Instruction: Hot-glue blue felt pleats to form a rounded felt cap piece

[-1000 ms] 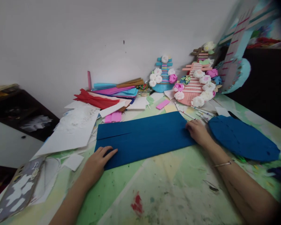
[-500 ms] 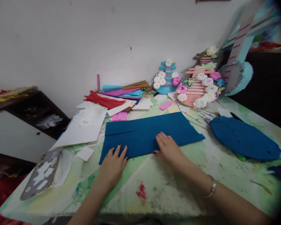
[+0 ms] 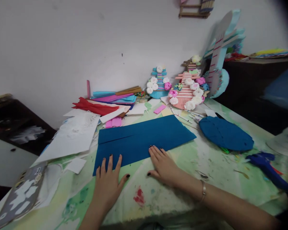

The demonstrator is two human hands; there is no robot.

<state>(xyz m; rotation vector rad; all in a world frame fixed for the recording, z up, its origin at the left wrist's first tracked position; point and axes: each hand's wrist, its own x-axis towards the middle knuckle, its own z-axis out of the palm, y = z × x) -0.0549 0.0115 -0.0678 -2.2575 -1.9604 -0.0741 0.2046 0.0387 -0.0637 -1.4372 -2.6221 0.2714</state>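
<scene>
A flat blue sheet (image 3: pixel 144 140), perhaps crepe paper, lies across the table with a slit or fold line near its left end. My left hand (image 3: pixel 108 182) rests on its lower left part, fingers spread and thumb out to the side. On the lower edge, right of the middle, my right hand (image 3: pixel 164 167) lies flat with fingertips on the sheet and the thumb apart. Neither hand grips anything. To the right lies a rounded blue piece (image 3: pixel 227 132) of the same colour.
Decorated lute-shaped crafts (image 3: pixel 159 81) stand against the wall. Red folded paper (image 3: pixel 96 107) lies among coloured sheets at the back. A phone (image 3: pixel 21 195) and a white board (image 3: pixel 74 137) are at left. A blue glue gun (image 3: pixel 266 166) lies at right, below the rounded piece.
My view has turned rightward, bringing the glue gun fully into sight. My right hand has slid toward the sheet's near edge; my left fingers are spread wider, thumb off the sheet.
</scene>
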